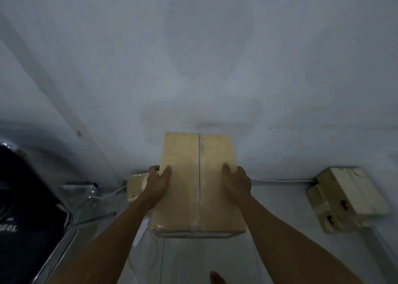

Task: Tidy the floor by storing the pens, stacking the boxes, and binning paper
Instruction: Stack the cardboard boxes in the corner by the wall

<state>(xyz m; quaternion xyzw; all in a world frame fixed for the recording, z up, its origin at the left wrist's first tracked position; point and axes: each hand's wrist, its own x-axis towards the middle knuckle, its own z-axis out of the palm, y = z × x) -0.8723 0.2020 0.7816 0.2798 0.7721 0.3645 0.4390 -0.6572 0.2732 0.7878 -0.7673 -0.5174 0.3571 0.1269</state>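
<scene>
Cardboard, tan, tape seam down the middle of the top face: taped box (198, 184) sits between both hands, carried level above the pale floor (280, 240), close to the wall (193, 68). Judged light to moderate, since bare hands carry it with no visible strain; panels look stiff and flat, no sag, so it should stack well. Tape and smooth card could slide under dry palms. Best hold is at the two long side edges near the middle, as now, or under the bottom corners for lowering. Left grip (158, 184): thumb flat on the top face, fingers curled over the left edge, clamped on the box. Right grip (237, 182): thumb on top, palm against the right edge, fingers hidden below, so pinching the box from that side. A second pale box (135, 187) shows just behind the left grip, partly hidden; cannot tell if the two touch. Two more boxes (349, 199) lie stacked against the wall, well apart to the right.
</scene>
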